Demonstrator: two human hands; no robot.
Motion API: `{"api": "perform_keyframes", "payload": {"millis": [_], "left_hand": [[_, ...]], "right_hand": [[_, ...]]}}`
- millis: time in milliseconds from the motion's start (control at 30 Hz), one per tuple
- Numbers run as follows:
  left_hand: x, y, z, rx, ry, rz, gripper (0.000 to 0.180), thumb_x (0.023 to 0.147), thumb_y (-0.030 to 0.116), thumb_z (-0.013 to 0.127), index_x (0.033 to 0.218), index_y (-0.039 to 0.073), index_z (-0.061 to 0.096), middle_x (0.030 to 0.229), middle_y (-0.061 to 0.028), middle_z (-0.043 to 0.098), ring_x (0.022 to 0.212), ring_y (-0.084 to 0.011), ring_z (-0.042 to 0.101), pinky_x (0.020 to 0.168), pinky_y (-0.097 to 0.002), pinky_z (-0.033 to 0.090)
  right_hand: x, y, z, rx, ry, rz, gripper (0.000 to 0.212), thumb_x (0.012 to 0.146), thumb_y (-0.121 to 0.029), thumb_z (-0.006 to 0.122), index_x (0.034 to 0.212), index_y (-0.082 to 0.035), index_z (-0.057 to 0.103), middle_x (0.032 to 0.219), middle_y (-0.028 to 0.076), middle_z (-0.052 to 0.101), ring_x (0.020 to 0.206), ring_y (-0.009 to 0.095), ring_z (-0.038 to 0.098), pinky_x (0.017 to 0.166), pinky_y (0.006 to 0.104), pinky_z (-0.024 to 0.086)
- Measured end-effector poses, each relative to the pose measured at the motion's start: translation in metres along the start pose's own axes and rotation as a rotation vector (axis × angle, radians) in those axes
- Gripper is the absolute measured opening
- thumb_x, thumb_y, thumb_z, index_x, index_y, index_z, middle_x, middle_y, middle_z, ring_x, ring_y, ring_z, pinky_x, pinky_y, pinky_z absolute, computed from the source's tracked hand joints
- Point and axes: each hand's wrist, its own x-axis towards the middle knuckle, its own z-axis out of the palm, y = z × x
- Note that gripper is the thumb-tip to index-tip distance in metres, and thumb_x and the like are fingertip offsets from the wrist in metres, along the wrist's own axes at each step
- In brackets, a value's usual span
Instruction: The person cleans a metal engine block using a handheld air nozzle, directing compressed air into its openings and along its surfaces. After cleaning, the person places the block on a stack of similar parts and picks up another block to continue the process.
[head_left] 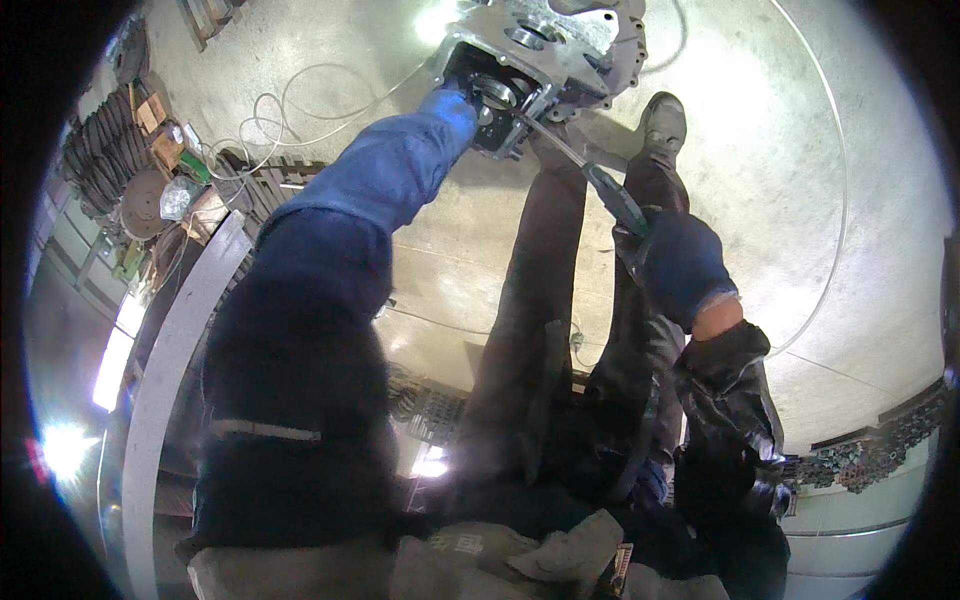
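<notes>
A grey metal gearbox housing (585, 75) stands at the top middle, with an open side showing a round metal ring (498, 92) inside. My left hand (452, 106), in a blue glove, reaches into that opening, and the housing hides its fingers. From the right, my right hand (685, 262), in a dark blue glove, grips a screwdriver (616, 198) by its dark handle. The screwdriver slants up and left, its metal shaft meeting the lower edge of the opening. Whether the tip is inside the opening or on its rim, I cannot tell.
My legs and a dark shoe (664, 122) are below the housing. A thin pale cable (268, 120) loops over the floor on the left, beside piled hoses (105, 150) and parts. Another hose (843, 180) curves along the right. A grey strip (175, 370) stands at left.
</notes>
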Motion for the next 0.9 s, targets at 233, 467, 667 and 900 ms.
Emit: {"api": "perform_keyframes", "payload": {"millis": [233,467,667,900], "left_hand": [[-0.007,0.025,-0.034,0.647,-0.343,0.35,0.027,0.098,0.017,0.056,0.118,0.007,0.069,0.105,-0.0218,0.074,0.104,-0.038,0.07,0.097,-0.0453,0.052],[-0.055,0.022,-0.033,0.555,-0.045,0.453,0.028,0.091,0.01,0.059,0.117,0.007,0.069,0.097,-0.0192,0.076,0.094,-0.0364,0.075,0.088,-0.0459,0.057],[-0.016,0.031,-0.023,0.596,-0.252,0.36,0.022,0.094,0.013,0.06,0.104,0.01,0.08,0.108,-0.0147,0.077,0.102,-0.0308,0.075,0.089,-0.0421,0.059],[-0.042,0.044,-0.032,0.525,-0.173,0.353,0.017,0.085,0.01,0.063,0.094,0.008,0.078,0.09,-0.0165,0.077,0.087,-0.0336,0.076,0.079,-0.045,0.059]], "right_hand": [[-0.006,0.014,0.018,0.067,0.091,-0.089,0.038,0.098,-0.044,0.063,0.1,-0.008,0.075,0.079,0.021,0.073,0.076,0.042,0.071,0.07,0.0517,0.056],[-0.011,0.02,0.023,0.02,-0.009,-0.028,0.041,0.097,-0.046,0.063,0.097,-0.007,0.075,0.082,0.021,0.073,0.079,0.043,0.071,0.071,0.0524,0.057],[-0.004,0.012,0.017,0.022,0.031,-0.009,0.04,0.096,-0.046,0.065,0.094,-0.008,0.076,0.084,0.02,0.074,0.08,0.042,0.072,0.073,0.052,0.057],[-0.014,0.015,0.012,0.047,0.129,-0.049,0.037,0.099,-0.042,0.058,0.089,-0.011,0.076,0.084,0.017,0.075,0.08,0.038,0.073,0.075,0.0507,0.057]]}}
